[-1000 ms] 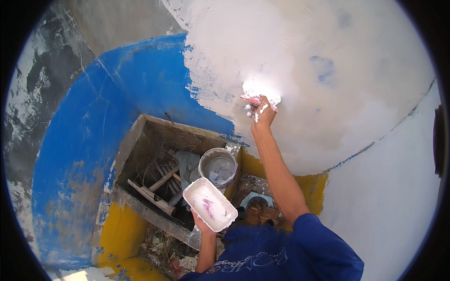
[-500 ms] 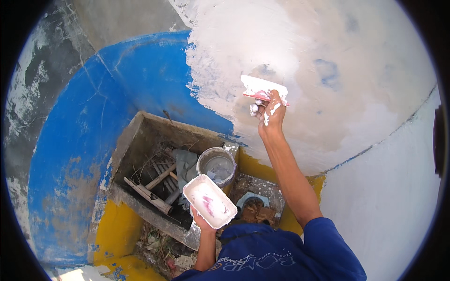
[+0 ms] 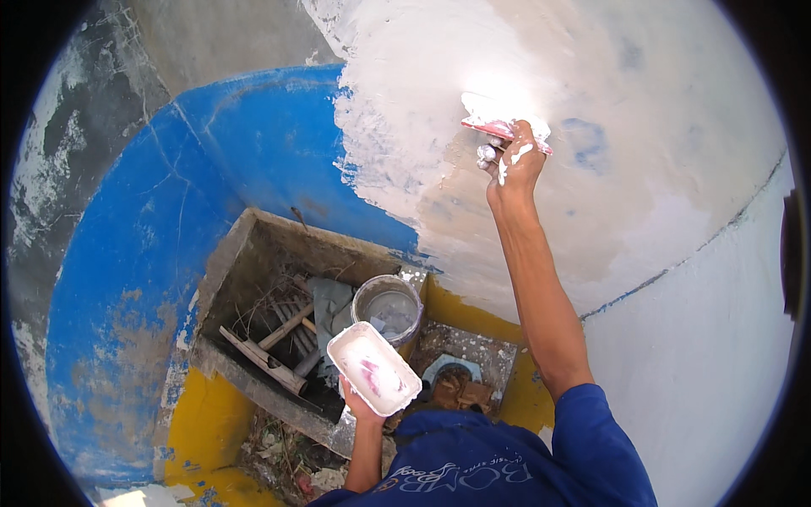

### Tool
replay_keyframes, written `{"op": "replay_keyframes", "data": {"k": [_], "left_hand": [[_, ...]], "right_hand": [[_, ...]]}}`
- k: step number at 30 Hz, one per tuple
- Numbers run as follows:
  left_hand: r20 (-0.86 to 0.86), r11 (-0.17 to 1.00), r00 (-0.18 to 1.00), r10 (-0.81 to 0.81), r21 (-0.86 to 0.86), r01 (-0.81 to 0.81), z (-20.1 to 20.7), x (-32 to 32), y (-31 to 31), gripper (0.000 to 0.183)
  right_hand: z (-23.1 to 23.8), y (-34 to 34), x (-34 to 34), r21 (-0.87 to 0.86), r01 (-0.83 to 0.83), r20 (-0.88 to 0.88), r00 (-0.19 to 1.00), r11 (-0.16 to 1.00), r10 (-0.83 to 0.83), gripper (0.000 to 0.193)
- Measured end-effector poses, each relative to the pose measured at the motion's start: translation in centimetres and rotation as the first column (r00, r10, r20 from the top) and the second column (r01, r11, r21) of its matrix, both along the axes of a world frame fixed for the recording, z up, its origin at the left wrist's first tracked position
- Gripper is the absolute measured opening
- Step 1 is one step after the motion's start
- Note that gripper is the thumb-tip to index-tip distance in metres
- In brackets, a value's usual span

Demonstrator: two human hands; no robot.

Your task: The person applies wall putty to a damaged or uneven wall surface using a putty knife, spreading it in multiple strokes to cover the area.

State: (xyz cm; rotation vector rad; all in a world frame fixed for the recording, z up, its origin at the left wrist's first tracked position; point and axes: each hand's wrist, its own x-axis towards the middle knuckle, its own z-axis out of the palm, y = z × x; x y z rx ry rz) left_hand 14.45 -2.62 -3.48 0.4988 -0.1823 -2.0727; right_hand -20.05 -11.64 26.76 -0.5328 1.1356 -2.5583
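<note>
My right hand (image 3: 517, 165), smeared with white filler, is closed around a wide putty knife (image 3: 494, 116) with a reddish edge and white filler across its blade. The blade lies against or just off the pale, partly coated wall (image 3: 473, 51); I cannot tell which. Lower down, my left hand (image 3: 361, 404) grips a white rectangular tub (image 3: 376, 369) by its underside and near edge. Inside the tub, white filler and pinkish streaks show on the bottom. Most of my left fingers are hidden beneath it.
Behind the tub, a round bucket (image 3: 387, 306) with greyish contents stands beside a concrete trough (image 3: 221, 262) holding sticks, wood pieces and a grey cloth (image 3: 331, 306). A blue-painted wall (image 3: 253, 135) curves on the left. Yellow paint (image 3: 207, 422) covers the lower walls; rubble lies below.
My right hand and the putty knife have moved up and to the right along the wall. The tub in my left hand has stayed almost in place.
</note>
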Motion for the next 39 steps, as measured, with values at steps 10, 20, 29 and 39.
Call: {"op": "replay_keyframes", "data": {"k": [10, 20, 29, 39], "left_hand": [[-0.006, 0.999, 1.0, 0.011, -0.051, -0.011, 0.2, 0.6, -0.8, 0.06], [0.011, 0.999, 0.999, 0.035, 0.026, -0.035, 0.0, 2.1, -1.0, 0.062], [0.055, 0.998, 0.997, 0.05, 0.037, -0.052, 0.2, 1.6, -1.1, 0.058], [0.046, 0.999, 0.998, -0.034, -0.007, 0.034, 1.2, 1.3, -2.3, 0.057]], "right_hand": [[-12.1, -4.0, 5.0, 0.151, -0.213, 0.601, 0.795, 0.965, 0.082, 0.025], [0.6, -0.5, 4.7, -0.149, -0.278, 0.352, 0.882, 0.949, 0.314, 0.014], [-21.8, -4.5, 5.3, 0.232, 0.086, 0.278, 0.949, 0.969, -0.151, 0.014], [-3.8, -4.7, 3.7, 0.039, 0.119, -0.103, 0.988, 0.992, -0.114, 0.024]]}}
